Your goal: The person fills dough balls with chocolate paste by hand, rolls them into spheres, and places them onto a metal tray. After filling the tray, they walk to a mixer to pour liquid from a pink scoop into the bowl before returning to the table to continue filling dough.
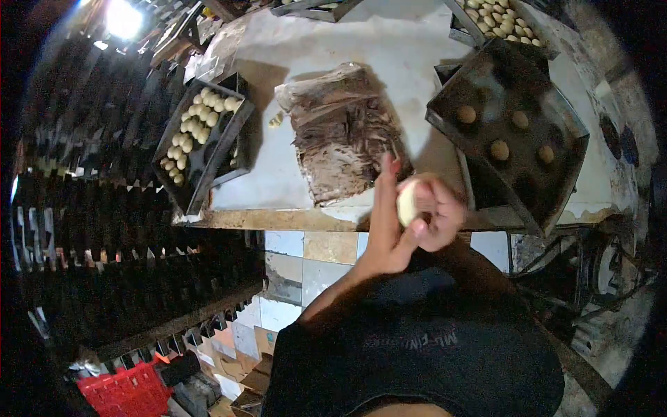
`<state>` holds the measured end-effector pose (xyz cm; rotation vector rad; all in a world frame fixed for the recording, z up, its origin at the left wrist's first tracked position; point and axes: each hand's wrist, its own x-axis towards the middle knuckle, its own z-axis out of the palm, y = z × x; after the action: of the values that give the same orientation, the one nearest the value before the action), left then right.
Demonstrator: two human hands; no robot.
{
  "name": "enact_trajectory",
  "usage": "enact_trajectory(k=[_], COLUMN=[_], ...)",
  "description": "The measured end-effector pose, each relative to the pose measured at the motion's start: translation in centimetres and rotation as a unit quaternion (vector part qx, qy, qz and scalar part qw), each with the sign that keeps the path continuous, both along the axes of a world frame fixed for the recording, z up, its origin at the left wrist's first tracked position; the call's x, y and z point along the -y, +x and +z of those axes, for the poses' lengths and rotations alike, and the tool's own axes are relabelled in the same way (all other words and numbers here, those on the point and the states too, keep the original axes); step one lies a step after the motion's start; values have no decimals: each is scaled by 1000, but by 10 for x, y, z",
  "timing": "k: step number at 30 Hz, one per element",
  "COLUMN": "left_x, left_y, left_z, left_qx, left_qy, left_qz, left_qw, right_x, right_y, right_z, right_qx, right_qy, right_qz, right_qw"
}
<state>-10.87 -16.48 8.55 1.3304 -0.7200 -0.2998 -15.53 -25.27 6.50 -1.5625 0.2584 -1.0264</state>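
Note:
My right hand [443, 214], slightly smeared by motion, has its fingers curled round a pale dough ball [407, 203]. Against the other side of the ball is the palm of my left hand [386, 226], upright with fingers stretched out. Just beyond my hands, a brown, flaky, sticky-looking slab [347, 135] lies on the white tabletop [267, 31], with a wrinkled covering along its far end. A small pale scrap [276, 121] sits beside the slab's left edge.
At left, a tilted dark tray [221, 149] carries rows of dough balls [198, 125]. A dark tray [511, 167] at right holds several spaced round pieces [500, 149]. Another filled tray [467, 24] stands at the far right. Below left are dark racks [139, 292] and a red crate [125, 390].

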Motion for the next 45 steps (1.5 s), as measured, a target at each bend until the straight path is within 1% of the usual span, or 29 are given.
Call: enact_trajectory(k=[2,3,4,5,6,7,8,9,10,12,13,15,16,17,18,19,20,22,23,24,25,27,29,30,33,37,40,43,45], left_x=[-25,-47,-71,-93,-114,-138,-160,-178,-192,-215,-220,-228,-230,-228,-230,-235,-231,-221,-216,-211,-213,-209,-205,-204,-186,-157,-138,-124,-120], left_y=[9,9,12,13,15,19,22,23,21,14,16,22,25,26,31,36,41,53,61,71,83,101,120,130,152,168,176,182,187], left_z=[-12,-9,-1,-5,-11,-16,-21,-28,-43,-71,-67,-68,-69,-63,-69,-79,-81,-80,-75,-71,-81,-70,-69,-79,-73,-76,-83,-83,-89], left_qx=[30,-48,-50,-50,-51,-188,-320,-391,-389,-386,-436,-524,-566,-566,-550,-534,-519,-497,-490,-482,-452,-419,-398,-384,-386,-381,-388,-393,-392], left_qy=[18,70,144,138,133,47,-40,-83,-67,-34,-50,-93,-115,-116,-100,-85,-88,-97,-102,-105,-90,-86,-72,-80,-54,-51,-49,-48,-40], left_qz=[-13,-7,7,52,96,82,66,97,67,4,-17,-23,-27,-18,-26,-33,-27,-16,-11,-5,-32,-21,-5,2,41,61,52,54,57], left_qw=[999,996,988,988,985,978,944,911,916,922,898,846,816,816,829,840,850,862,866,870,887,903,915,920,920,921,919,917,917], right_x=[-26,-39,-49,-60,-73,-92,-109,-122,-135,-171,-174,-168,-152,-135,-102,-68,-38,-3,7,10,13,16,20,21,24,74,74,71,84], right_y=[17,24,36,48,57,61,64,67,69,61,52,45,45,44,48,43,37,24,24,27,29,42,70,81,102,141,182,204,196], right_z=[-15,-15,-20,-23,-24,-20,-19,-29,-38,-50,-55,-75,-84,-93,-101,-117,-136,-176,-185,-184,-182,-171,-162,-156,-128,-150,-153,-137,-168], right_qx=[8,10,-20,-48,-72,-91,-111,-100,-89,-76,-150,-140,-195,-250,-361,-345,-312,-408,-450,-460,-471,-492,-412,-373,-365,-246,-412,-607,-522], right_qy=[-72,17,-14,-47,-267,-233,-197,-211,-223,-135,-50,-182,-173,-164,-76,-257,-428,-467,-481,-478,-473,-469,-487,-494,-469,-437,-526,-420,-517], right_qz=[2,75,97,119,42,71,99,115,130,173,229,177,148,122,87,-7,-97,-91,-89,-69,-50,-28,-8,1,95,41,28,153,154], right_qw=[997,997,995,991,960,966,969,966,962,973,961,957,954,947,926,903,843,780,747,745,743,733,770,785,798,864,744,657,661])
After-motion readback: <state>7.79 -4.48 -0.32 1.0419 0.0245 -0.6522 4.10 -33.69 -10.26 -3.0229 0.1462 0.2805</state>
